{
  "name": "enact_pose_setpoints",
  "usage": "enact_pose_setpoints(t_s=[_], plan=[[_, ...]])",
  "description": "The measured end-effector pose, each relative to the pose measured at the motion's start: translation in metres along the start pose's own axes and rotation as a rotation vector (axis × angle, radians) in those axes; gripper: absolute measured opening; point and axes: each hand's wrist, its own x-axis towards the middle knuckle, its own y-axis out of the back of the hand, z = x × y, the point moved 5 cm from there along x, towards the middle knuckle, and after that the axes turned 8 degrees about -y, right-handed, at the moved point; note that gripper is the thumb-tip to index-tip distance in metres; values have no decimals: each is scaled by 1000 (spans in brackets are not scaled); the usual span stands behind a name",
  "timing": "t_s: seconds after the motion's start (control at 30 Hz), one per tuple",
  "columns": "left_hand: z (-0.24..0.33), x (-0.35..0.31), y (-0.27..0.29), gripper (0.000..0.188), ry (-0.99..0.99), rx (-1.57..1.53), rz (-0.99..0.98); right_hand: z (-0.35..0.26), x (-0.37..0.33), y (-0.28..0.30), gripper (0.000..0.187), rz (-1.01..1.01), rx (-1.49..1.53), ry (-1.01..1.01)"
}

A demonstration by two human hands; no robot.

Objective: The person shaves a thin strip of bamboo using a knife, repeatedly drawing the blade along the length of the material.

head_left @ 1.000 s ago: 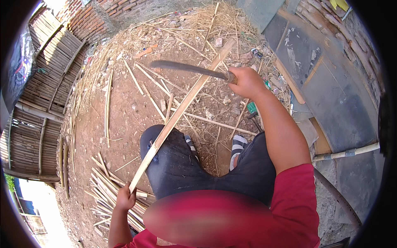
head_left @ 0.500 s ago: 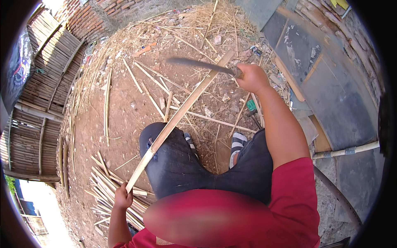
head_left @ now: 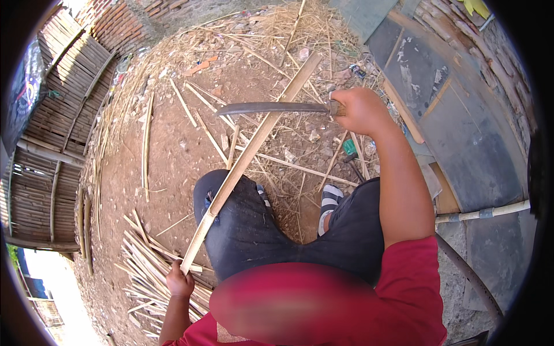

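Observation:
A long split bamboo strip (head_left: 249,151) slants across my right-hand side of the left knee, its near end gripped in my left hand (head_left: 180,279). Its hollow inner face is turned up, and the far end rises over the littered ground. My right hand (head_left: 362,111) is wrapped round the wooden handle of a machete (head_left: 277,108). The dark, slightly curved blade points left and lies across the strip's upper part; whether it touches the strip I cannot tell.
A heap of split bamboo sticks (head_left: 156,274) lies beside my left hip. Loose sticks (head_left: 208,138) and straw (head_left: 294,26) are strewn over the dirt ahead. At the right lean dark panels (head_left: 479,138); a bamboo wall (head_left: 69,109) stands left. A green plastic piece (head_left: 349,147) lies near my right foot.
The machete has come lower along the strip toward me, its blade now sharper in view. My left hand still grips the strip, which has shifted slightly.

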Motion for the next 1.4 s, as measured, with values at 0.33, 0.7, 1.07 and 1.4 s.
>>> enact_pose_setpoints(t_s=[0.33, 0.7, 1.07, 1.4], plan=[[-5, -4, 1, 39, 35, 28, -20, 2, 4, -17, 25, -18, 5, -60], [-1, 0, 6, 39, 37, 136, 63, -14, 1, -9, 19, -146, -91, -85], [-5, -3, 8, 42, 81, 171, 30, 5, 8, -4, 22, -66, -100, -172], [-3, 4, 14, 42, 5, 165, 100, 36, 10, -8, 23, 9, 7, -288]])
